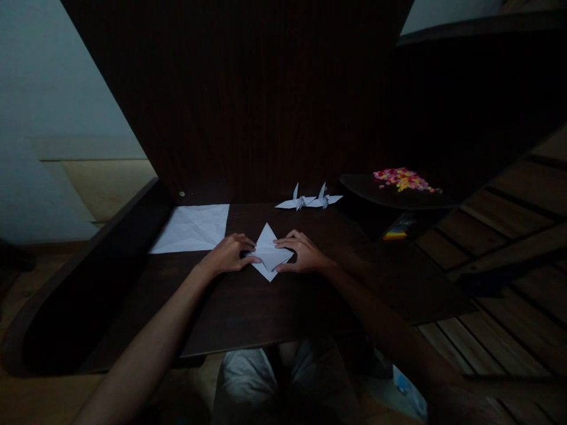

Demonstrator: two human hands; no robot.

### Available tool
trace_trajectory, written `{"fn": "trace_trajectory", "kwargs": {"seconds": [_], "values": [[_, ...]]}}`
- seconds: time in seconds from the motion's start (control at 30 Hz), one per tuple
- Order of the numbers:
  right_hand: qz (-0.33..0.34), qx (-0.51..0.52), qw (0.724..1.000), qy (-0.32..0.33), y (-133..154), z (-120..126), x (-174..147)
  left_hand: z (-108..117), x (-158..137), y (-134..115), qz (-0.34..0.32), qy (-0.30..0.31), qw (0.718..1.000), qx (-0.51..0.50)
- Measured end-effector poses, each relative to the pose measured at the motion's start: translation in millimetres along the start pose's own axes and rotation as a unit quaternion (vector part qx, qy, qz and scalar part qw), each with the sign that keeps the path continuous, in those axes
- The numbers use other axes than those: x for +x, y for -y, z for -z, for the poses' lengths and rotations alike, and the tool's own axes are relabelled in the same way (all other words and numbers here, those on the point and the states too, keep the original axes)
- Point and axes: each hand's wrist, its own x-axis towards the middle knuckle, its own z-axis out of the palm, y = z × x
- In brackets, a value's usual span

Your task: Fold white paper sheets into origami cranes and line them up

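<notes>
A partly folded white origami paper (267,242) lies on the dark desk (248,313), diamond-shaped with a raised flap across its middle. At its left corner, the thumb and fingers of my left hand (231,252) grip the paper. My right hand (302,252) holds the right corner, thumb low near the bottom edge and fingers on the upper side. Just behind stand two finished paper cranes, a left crane (297,200) and a right crane (325,199), side by side with wings spread. Left of my left hand rests a creased white paper sheet (192,227).
A dark upright panel (248,106) rises behind the desk, and a raised side edge (97,265) bounds it on the left. On a small rounded shelf (376,198) at the right sits a pile of small colourful pieces (405,178). Wooden slats (496,342) lie beyond.
</notes>
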Motion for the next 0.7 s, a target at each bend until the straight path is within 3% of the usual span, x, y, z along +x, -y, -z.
{"fn": "trace_trajectory", "kwargs": {"seconds": [0.27,0.47,0.7], "values": [[0.001,-0.004,1.000,-0.018,-1,-5,2,-8,2,-8,0.022,-0.020,0.999,0.046],[-0.020,0.008,0.997,-0.072,1,-14,6,-19,6,-16,0.057,-0.059,0.996,0.040],[-0.059,0.036,0.992,-0.103,-2,-13,10,-14,6,-27,0.019,-0.040,0.999,-0.028]]}}
